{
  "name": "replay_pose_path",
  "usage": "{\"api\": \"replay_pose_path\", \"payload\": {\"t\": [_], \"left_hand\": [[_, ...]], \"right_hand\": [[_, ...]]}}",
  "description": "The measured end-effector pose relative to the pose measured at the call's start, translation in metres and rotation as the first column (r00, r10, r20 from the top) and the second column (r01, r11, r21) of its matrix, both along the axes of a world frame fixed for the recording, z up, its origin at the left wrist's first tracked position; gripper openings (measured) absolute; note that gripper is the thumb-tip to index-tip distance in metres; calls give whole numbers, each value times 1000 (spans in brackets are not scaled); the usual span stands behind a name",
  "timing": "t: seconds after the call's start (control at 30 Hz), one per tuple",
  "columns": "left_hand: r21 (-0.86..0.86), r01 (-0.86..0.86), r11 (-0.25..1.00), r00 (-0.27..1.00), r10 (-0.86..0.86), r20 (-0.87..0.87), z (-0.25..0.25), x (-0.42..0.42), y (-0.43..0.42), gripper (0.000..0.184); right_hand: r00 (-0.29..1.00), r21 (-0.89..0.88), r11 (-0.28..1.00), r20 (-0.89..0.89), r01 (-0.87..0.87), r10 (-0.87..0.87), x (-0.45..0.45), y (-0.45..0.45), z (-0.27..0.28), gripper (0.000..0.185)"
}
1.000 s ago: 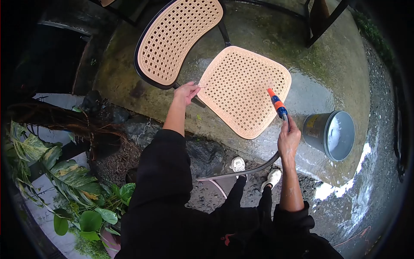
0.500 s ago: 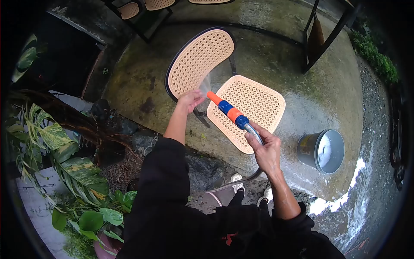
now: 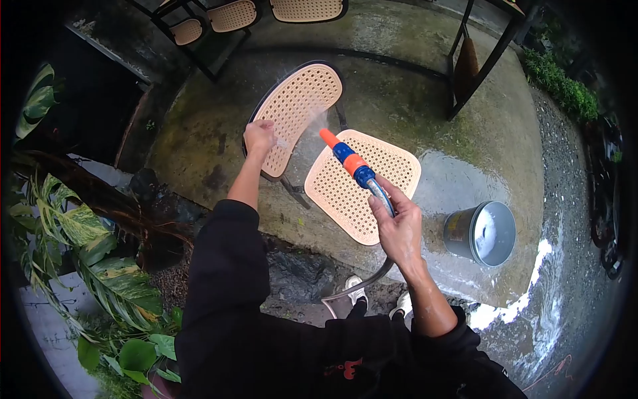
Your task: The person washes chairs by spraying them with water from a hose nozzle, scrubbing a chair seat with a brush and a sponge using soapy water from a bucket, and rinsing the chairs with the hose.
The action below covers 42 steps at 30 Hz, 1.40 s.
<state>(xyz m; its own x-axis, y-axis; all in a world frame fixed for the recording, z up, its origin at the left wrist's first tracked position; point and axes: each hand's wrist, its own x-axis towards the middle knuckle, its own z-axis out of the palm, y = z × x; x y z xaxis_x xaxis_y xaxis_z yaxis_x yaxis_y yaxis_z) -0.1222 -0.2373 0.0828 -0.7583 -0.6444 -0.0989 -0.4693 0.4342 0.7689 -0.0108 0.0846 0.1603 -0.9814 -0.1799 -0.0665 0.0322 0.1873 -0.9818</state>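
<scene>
A chair with a perforated beige backrest [image 3: 302, 93] and a matching seat [image 3: 352, 206] stands before me on the wet concrete. Near the backrest's left edge my left hand [image 3: 259, 137] is closed, its fingers curled over the rim. My right hand [image 3: 400, 229] wraps round the clear hose [image 3: 381, 191] just behind an orange and blue spray nozzle [image 3: 350, 159]. The nozzle hangs above the seat, its tip pointing at the backrest. A fine spray of water leaves the tip and hits the perforated surface.
To the right a grey bucket [image 3: 463, 233] holds whitish suds. More beige chair parts [image 3: 309, 9] stand at the back, and a dark frame [image 3: 488, 56] at the back right. Leafy plants [image 3: 126, 286] and a rock [image 3: 299, 274] lie on the left. The hose runs down by my shoes [image 3: 356, 289].
My left hand has moved up and left from beside the nozzle tip to the backrest's edge, its fingers now curled. The spray still runs. The view has shifted slightly.
</scene>
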Motion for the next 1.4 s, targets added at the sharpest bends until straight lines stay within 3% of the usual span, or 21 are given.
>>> {"api": "replay_pose_path", "payload": {"t": [0.03, 0.07, 0.1, 0.13, 0.17, 0.2, 0.3, 0.33, 0.4, 0.5, 0.57, 0.7, 0.8, 0.87, 1.0, 1.1, 1.17, 1.2, 1.3, 1.33, 1.4], "left_hand": [[-497, 145, 855, 989, -132, 61, 5, 4, -16, 22], [-707, 232, 668, 970, -209, 120, 14, 11, -27, 26], [-736, 419, 532, 907, -281, 313, 43, 15, -29, 31], [-797, 548, 253, 834, -239, 498, 49, 12, -45, 43], [-781, 618, -90, 771, -123, 625, 48, 9, -64, 57], [-673, 714, -195, 691, 36, 722, 62, 10, -61, 68], [-495, 717, -491, 547, -44, 836, 58, -3, -74, 71], [-501, 711, -493, 545, -64, 836, 46, -11, -71, 71], [-165, 771, -615, 161, -64, 985, 25, -23, -68, 65], [-254, 804, -538, 147, -234, 961, 20, -14, -83, 60], [-422, 698, -579, 258, -346, 902, 3, -2, -106, 64], [-425, 717, -553, 267, -345, 900, 9, 15, -98, 60], [-496, 691, -525, 320, -392, 862, 5, 31, -108, 56], [-410, 818, -403, 301, -306, 903, 12, 48, -105, 51], [-266, 889, -372, 208, -189, 960, 22, 90, -101, 49], [-443, 829, -342, 355, -290, 889, 3, 145, -113, 48], [-454, 847, -277, 379, -285, 880, 5, 175, -97, 50], [-350, 930, -113, 325, -194, 926, 19, 185, -71, 48], [-350, 934, 75, 357, -154, 921, 18, 214, -31, 39], [-412, 910, 49, 414, -151, 898, 13, 221, -14, 30], [-406, 874, 266, 463, -202, 863, 31, 208, 24, 24]], "right_hand": [[998, -1, 999, -40, 51, -51, -4, 5, -5, 36], [991, -1, 995, -81, 103, -103, -8, 10, -9, 36], [991, 28, 995, -100, 95, -91, -11, 19, -16, 35], [990, 56, 995, -120, 86, -78, -13, 25, -23, 35], [989, 59, 994, -120, 93, -85, -10, 27, -22, 35], [999, 96, 995, -29, 25, -23, -7, 30, -20, 34], [994, 105, 991, 79, -88, 80, 8, 29, -14, 34], [990, 125, 985, 95, -119, 108, 13, 28, -14, 34], [971, 151, 967, 156, -207, 183, 22, 26, -10, 34], [950, 256, 929, 229, -269, 212, 26, 33, -16, 34], [983, 343, 933, 176, -108, 49, 26, 47, -28, 34], [983, 498, 864, 102, 80, -150, 21, 96, -43, 35], [973, 506, 855, 117, 112, -197, 24, 122, -45, 36], [974, 507, 853, 106, 121, -201, 28, 128, -48, 35], [980, 450, 888, 118, 90, -159, 31, 130, -58, 36], [975, 408, 913, 197, 15, -104, 33, 123, -57, 37], [981, 414, 910, 180, -11, -70, 33, 122, -60, 37], [985, 431, 902, 166, -27, -50, 35, 122, -61, 36], [983, 405, 912, 180, -58, -18, 42, 122, -58, 35], [983, 396, 915, 182, -83, 11, 43, 123, -60, 35], [981, 363, 928, 196, -84, 12, 45, 123, -68, 35]]}}
